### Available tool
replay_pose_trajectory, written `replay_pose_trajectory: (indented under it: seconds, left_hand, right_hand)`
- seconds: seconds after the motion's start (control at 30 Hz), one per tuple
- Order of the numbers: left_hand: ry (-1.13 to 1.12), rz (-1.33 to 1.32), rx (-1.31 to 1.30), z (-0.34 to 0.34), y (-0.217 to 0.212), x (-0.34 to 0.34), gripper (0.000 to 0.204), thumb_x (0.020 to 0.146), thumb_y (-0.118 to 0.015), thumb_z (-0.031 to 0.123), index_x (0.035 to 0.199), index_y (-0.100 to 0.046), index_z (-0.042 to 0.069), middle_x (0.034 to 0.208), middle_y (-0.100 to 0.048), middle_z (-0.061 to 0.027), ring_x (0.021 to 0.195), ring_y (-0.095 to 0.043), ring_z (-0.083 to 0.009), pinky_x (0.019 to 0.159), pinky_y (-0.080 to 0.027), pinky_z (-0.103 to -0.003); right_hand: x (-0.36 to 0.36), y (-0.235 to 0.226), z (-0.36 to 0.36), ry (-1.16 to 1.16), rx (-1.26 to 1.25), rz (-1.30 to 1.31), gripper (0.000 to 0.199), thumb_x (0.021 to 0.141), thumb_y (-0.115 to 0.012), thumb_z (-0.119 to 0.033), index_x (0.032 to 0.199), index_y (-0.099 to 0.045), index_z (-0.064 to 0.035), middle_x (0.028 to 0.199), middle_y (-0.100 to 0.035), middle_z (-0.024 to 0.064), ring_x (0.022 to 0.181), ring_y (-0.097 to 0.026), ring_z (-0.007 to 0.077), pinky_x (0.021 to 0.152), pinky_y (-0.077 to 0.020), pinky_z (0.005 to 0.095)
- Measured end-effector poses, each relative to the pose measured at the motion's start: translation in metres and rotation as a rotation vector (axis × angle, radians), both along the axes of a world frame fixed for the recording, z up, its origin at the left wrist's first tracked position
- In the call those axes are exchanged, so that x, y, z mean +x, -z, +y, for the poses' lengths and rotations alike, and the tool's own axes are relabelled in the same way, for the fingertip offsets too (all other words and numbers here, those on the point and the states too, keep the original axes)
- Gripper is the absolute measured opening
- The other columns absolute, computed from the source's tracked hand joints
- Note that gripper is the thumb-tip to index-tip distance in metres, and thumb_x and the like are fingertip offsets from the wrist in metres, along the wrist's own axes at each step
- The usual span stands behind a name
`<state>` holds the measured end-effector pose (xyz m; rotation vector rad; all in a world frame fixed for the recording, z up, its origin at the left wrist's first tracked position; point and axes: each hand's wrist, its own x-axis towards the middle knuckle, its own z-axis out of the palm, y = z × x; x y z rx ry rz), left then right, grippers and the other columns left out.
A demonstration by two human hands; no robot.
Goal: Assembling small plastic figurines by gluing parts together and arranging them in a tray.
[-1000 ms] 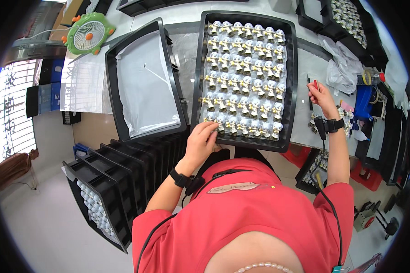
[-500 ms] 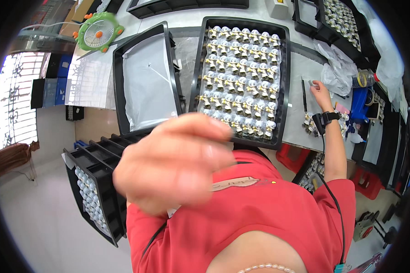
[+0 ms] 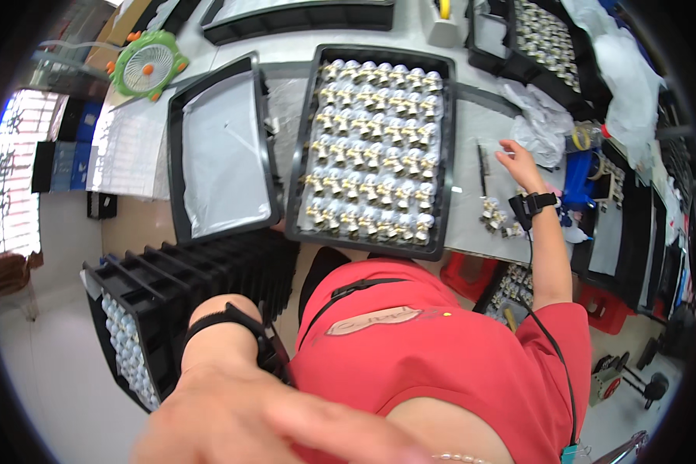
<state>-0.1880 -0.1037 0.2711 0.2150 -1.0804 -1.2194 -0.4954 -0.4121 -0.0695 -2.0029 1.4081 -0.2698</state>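
My left hand (image 3: 232, 421) is very close and large at the lower edge, partly cut off. One finger stretches out to the right, and nothing shows in the hand. Over the right side of the table, my right hand (image 3: 523, 167) has its thumb and fingers apart, with nothing visible between them. It is nearest a thin black stick (image 3: 482, 170) on the table. Several small figurines (image 3: 493, 215) lie loose below it. A black tray (image 3: 448, 155) in the middle contains rows of small figurines (image 3: 373, 153) with pale round heads and yellow details.
A second black tray (image 3: 179, 155), lined with a pale sheet, lies to the left. A green fan (image 3: 148, 69) stands at the far left. Stacked black trays (image 3: 170, 294) are beside me at lower left. Crumpled clear plastic (image 3: 545, 124) and a blue holder (image 3: 578, 179) are at right.
My left hand has moved down and left, toward the lower edge. My right hand no longer shows the small grey thing at its fingertips. The whole view has shifted slightly.
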Motion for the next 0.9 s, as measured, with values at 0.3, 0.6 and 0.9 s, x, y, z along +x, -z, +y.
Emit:
replay_pose_trajectory:
  seconds: [0.3,0.6,0.9]
  left_hand:
    - [-0.281,-0.122,-0.304,-0.018,0.035,0.013,0.048,0.068,-0.069,0.008,0.112,-0.055,0.022,0.118,-0.045,-0.0020,0.114,-0.042,-0.0309,0.096,-0.031,-0.051]
    - [-0.681,-0.290,0.537,-0.018,0.135,0.047,0.043,0.077,-0.053,0.006,0.118,-0.045,-0.002,0.110,-0.053,-0.0162,0.105,-0.053,-0.0311,0.093,-0.041,-0.042]
    - [-0.985,-0.619,1.094,0.007,0.218,0.072,0.029,0.084,-0.052,-0.002,0.112,-0.053,-0.001,0.101,-0.058,-0.0064,0.095,-0.056,-0.0135,0.086,-0.042,-0.025]
  right_hand:
    - [0.031,-0.032,-0.044,-0.016,0.129,-0.348,0.034,0.083,-0.058,-0.022,0.110,-0.057,-0.0008,0.102,-0.062,0.0096,0.094,-0.057,0.0163,0.084,-0.0425,0.0270]
    - [0.155,0.001,-0.212,0.425,-0.240,-0.498,0.040,0.081,-0.053,-0.029,0.108,-0.058,-0.0002,0.104,-0.061,0.0197,0.101,-0.056,0.0318,0.087,-0.0431,0.0362]
    - [0.174,0.040,-0.308,0.608,0.058,-0.035,0.064,0.086,-0.045,-0.042,0.119,-0.039,0.0131,0.120,-0.047,0.0296,0.115,-0.046,0.0375,0.096,-0.0366,0.0408]
